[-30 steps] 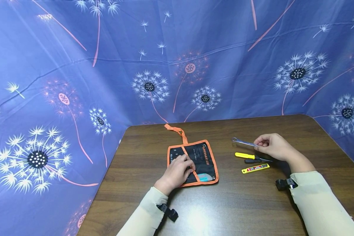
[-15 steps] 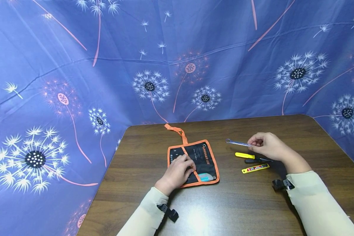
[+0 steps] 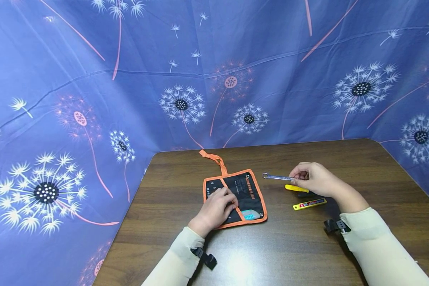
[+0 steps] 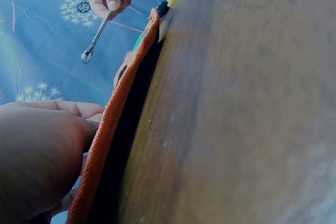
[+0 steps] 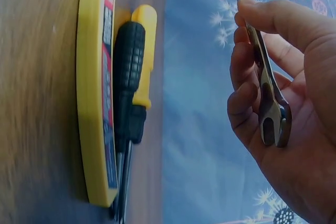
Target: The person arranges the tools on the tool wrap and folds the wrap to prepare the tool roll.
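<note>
My right hand [image 3: 316,178] grips a silver combination wrench [image 3: 277,176] between thumb and fingers, above the table. Its ring end points left, and its open end [image 5: 275,124] lies by the palm in the right wrist view. My left hand [image 3: 216,208] is on a black tool pouch [image 3: 243,190] with orange trim, pinching the orange pocket edge with thumb and fingers. Part of the pouch is hidden under that hand. A turquoise-and-grey tool [image 3: 251,215] sits in the pouch's lower right pocket.
Beneath and beside my right hand lie a yellow-handled screwdriver [image 3: 296,188], a black-handled screwdriver [image 5: 128,72] and a flat yellow case [image 3: 309,204] with a red and black label. An orange tie strap [image 3: 214,157] extends from the pouch toward the table's back edge.
My right hand has moved left with the wrench, bringing its ring end close to the pouch's right side. The left hand has stayed in place on the pouch.
</note>
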Tool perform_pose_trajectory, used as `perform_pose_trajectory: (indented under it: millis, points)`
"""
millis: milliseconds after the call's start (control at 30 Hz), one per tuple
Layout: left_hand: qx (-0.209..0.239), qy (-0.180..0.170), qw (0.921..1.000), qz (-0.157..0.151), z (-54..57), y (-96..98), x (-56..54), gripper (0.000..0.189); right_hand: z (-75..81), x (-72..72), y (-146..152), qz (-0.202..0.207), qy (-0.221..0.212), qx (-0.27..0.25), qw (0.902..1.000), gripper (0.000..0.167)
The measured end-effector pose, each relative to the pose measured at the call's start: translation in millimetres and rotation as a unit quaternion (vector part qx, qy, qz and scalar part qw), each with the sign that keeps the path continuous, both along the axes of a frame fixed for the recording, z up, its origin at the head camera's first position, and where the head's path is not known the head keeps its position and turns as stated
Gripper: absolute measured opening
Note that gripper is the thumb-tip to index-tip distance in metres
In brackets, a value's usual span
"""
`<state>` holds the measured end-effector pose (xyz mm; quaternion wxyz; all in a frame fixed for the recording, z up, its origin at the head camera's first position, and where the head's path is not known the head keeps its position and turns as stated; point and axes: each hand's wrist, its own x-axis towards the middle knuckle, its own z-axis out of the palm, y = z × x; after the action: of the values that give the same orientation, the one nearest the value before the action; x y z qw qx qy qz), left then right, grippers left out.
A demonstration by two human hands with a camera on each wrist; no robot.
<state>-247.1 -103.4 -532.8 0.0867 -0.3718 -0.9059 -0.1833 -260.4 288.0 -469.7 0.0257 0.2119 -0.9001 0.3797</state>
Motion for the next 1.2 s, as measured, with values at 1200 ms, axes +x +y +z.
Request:
perform_pose_trajectory:
  millis: [1200]
  points:
    - [0.016, 0.004, 0.9998, -0.013, -2.2, 1.2, -1.8, 0.005, -5.8, 6.3, -49.5, 0.091, -0.016, 0.015, 0.9956, 0.014]
